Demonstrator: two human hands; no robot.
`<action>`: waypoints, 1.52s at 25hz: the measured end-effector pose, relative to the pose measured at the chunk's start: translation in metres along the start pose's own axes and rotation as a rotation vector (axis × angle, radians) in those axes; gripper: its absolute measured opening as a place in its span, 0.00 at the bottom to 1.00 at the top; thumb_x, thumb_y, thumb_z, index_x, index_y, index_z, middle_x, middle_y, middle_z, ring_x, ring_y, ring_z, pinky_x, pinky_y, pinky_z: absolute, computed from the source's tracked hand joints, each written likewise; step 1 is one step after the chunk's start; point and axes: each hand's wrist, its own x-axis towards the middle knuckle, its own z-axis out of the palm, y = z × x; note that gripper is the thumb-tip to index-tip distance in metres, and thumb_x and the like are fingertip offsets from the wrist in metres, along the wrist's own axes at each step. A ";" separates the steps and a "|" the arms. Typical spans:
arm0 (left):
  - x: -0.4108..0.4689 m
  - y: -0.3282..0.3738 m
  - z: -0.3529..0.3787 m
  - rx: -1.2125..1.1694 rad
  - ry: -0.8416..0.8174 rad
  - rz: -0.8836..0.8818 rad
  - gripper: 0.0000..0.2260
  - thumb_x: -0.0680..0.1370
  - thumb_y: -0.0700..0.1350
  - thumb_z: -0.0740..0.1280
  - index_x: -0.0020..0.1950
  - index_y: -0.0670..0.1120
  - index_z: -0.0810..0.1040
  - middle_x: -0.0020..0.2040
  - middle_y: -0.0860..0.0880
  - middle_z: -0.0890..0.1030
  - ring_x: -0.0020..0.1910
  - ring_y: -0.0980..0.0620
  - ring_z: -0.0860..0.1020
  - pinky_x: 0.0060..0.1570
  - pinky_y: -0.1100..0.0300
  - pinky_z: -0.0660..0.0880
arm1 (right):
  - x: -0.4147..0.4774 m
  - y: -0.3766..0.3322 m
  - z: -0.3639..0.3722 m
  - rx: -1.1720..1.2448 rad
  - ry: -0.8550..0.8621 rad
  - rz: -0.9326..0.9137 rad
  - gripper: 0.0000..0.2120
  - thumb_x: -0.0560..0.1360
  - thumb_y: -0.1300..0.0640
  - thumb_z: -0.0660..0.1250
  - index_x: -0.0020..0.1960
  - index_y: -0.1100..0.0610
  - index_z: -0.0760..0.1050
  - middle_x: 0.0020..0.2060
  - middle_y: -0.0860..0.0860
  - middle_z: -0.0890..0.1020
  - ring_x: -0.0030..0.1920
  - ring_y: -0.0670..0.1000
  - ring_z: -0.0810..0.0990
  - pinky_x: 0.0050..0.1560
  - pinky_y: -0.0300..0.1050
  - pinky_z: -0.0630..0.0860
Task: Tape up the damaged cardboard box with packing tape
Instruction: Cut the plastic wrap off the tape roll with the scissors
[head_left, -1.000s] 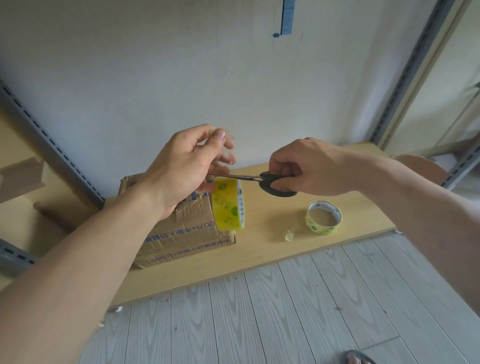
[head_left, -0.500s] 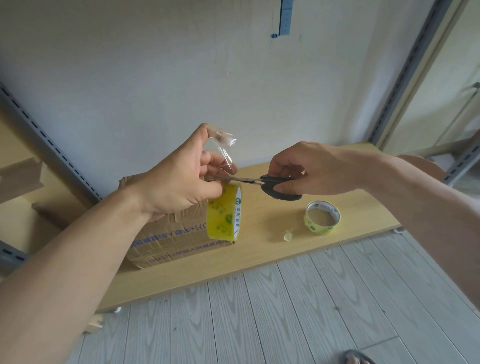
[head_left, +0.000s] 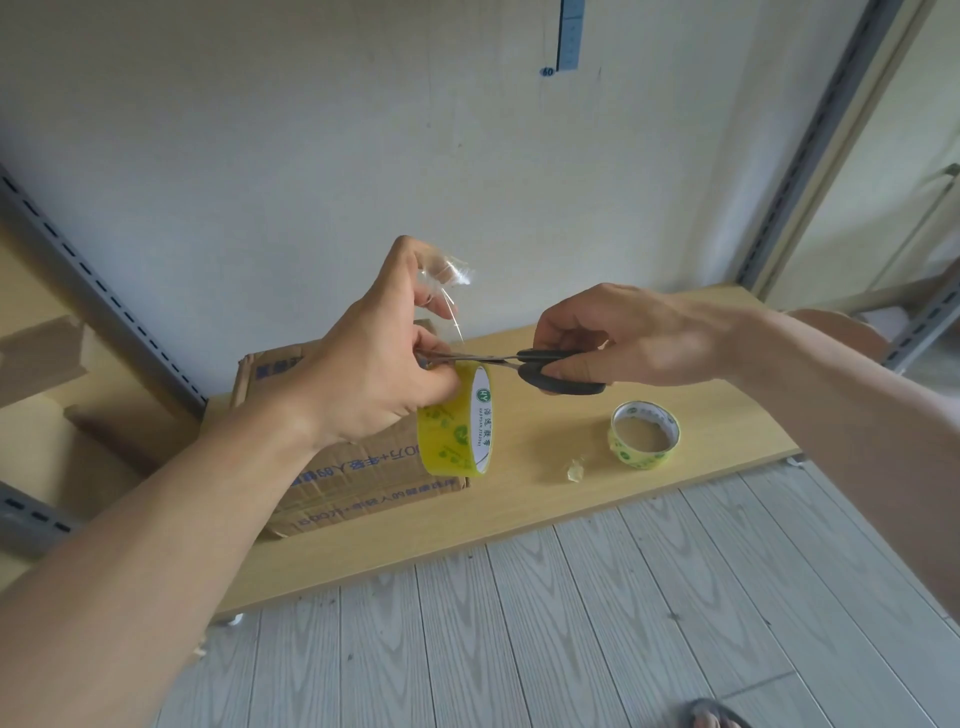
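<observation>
My left hand (head_left: 374, 358) holds a yellow-green tape roll (head_left: 457, 421) in the air and pinches a clear strip of tape (head_left: 449, 291) pulled up from it between index finger and thumb. My right hand (head_left: 623, 332) grips black-handled scissors (head_left: 550, 371), whose blades reach left across the strip just above the roll. Behind and below my left hand sits the damaged cardboard box (head_left: 358, 478) with blue print, on a low wooden shelf (head_left: 519, 514).
A second, nearly used-up tape roll (head_left: 644, 434) lies flat on the shelf to the right, with a crumpled scrap of tape (head_left: 575, 470) beside it. Grey metal rack uprights (head_left: 810, 156) flank the shelf. Grey plank floor lies in front.
My left hand has pulled the free end of the tape upward off the roll, stretching a clear strip. The scissors stay level at the strip, close above the roll.
</observation>
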 end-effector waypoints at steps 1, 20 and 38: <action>0.000 0.001 0.000 0.015 0.005 0.005 0.29 0.72 0.34 0.74 0.64 0.53 0.63 0.59 0.47 0.72 0.45 0.44 0.83 0.42 0.55 0.79 | 0.000 0.000 0.000 0.013 -0.009 0.000 0.15 0.73 0.42 0.66 0.48 0.53 0.80 0.40 0.48 0.84 0.41 0.52 0.79 0.46 0.53 0.78; -0.005 0.004 -0.001 -0.018 -0.032 0.016 0.37 0.70 0.31 0.75 0.56 0.66 0.59 0.62 0.46 0.69 0.39 0.47 0.80 0.44 0.57 0.79 | -0.006 0.000 -0.003 -0.092 -0.009 0.031 0.08 0.68 0.43 0.72 0.43 0.46 0.82 0.35 0.41 0.82 0.37 0.47 0.76 0.41 0.44 0.73; -0.005 -0.010 0.011 0.072 0.057 0.090 0.34 0.72 0.31 0.75 0.59 0.63 0.61 0.61 0.52 0.73 0.40 0.49 0.84 0.39 0.60 0.76 | 0.045 0.149 0.100 -0.254 0.301 0.668 0.11 0.70 0.53 0.75 0.48 0.56 0.79 0.42 0.54 0.82 0.35 0.52 0.79 0.27 0.40 0.72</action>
